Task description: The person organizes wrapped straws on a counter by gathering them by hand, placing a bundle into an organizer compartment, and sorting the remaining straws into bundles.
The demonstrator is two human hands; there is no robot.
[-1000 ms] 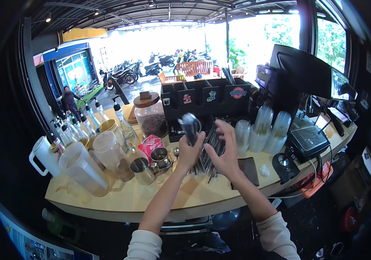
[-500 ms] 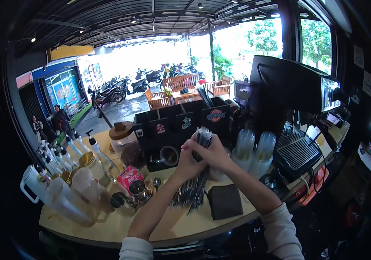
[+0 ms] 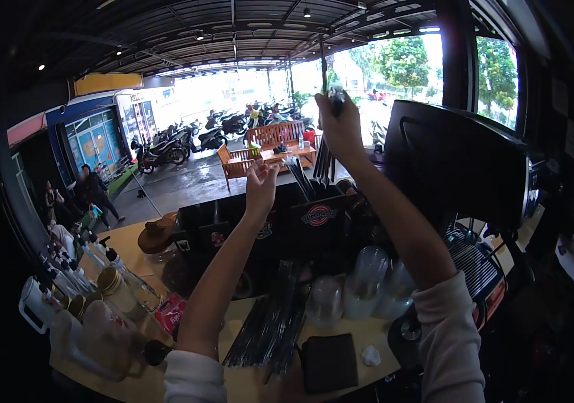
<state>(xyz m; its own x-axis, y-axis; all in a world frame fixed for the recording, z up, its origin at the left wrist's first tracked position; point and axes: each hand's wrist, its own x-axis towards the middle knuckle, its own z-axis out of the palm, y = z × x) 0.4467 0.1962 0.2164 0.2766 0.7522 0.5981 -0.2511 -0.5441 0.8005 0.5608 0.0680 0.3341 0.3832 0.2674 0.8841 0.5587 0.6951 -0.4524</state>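
My right hand (image 3: 342, 134) is raised above the black divided holder (image 3: 233, 225), closed round the top of a bundle of black straws (image 3: 324, 161). The straws hang down at the holder's right compartment; whether their lower ends are inside it, I cannot tell. Other wrapped straws (image 3: 294, 168) stand in the holder just left of the bundle. My left hand (image 3: 260, 188) is lifted over the holder's front, its fingers loosely apart and nothing in them. More black straws in clear wrap (image 3: 267, 336) lie on the counter below my arms.
Clear plastic cups (image 3: 365, 285) stand right of the loose straws, beside the coffee machine (image 3: 458, 161). A dark folded cloth (image 3: 328, 363) and a crumpled white scrap (image 3: 370, 355) lie near the front edge. Pump bottles (image 3: 119, 258) and jugs (image 3: 109, 342) crowd the left.
My hands have parted from their shared grip on the straws. The right has risen forward to the holder with the bundle; the left has let go and moved forward, left. The view has shifted.
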